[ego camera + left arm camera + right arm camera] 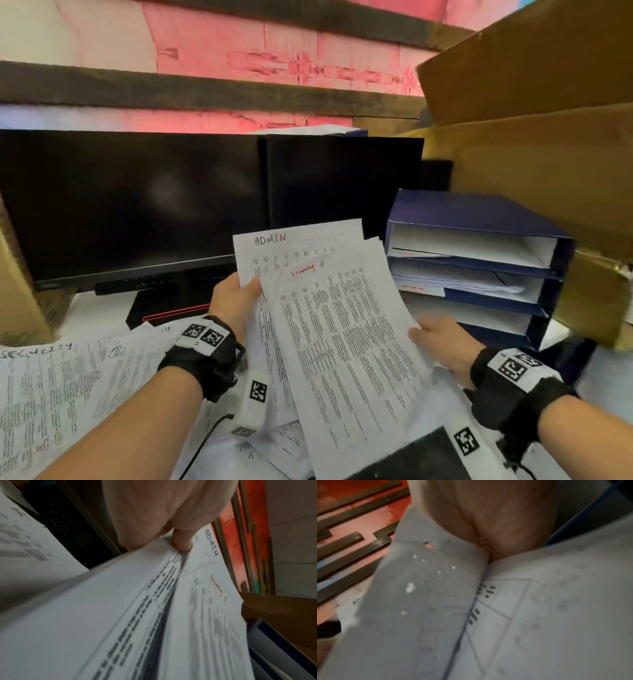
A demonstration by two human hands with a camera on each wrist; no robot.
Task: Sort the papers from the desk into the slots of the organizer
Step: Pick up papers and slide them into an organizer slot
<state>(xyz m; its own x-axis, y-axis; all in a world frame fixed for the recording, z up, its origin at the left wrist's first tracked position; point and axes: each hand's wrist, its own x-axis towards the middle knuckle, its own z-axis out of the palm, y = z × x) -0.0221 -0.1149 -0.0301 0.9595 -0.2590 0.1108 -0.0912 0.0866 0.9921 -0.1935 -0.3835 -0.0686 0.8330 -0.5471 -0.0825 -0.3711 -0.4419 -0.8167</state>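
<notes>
From the head view we get the whole scene: a dark monitor point(137, 205) at the back, cardboard boxes point(534, 113) on the right, and the blue organizer point(561, 260) with three slots just right of the monitor. Top and middle slots already have sheets in them, the middle one with a red label we can't read. Loose papers point(61, 387) cover the surface at left, one marked "SECURITY".

We're holding a fanned sheaf point(335, 329) up between monitor and organizer, above the surface. Back sheet has "ADMIN" handwritten on top plus a red scribble; front sheets are dense printed columns, curling a bit.

Left hand point(233, 301) pinches the sheaf's left edge. The left wrist view shows what the head view can't: the thumb point(181, 540) pressed flat on the ADMIN page, with the sheets splayed apart below it.

Right hand point(442, 339) grips the right edge, fingers tucked behind. The right wrist view is blurry, but shows the palm point(488, 513) wedged between two sheets, one with a ruled table, so that grip is closed on paper too.
</notes>
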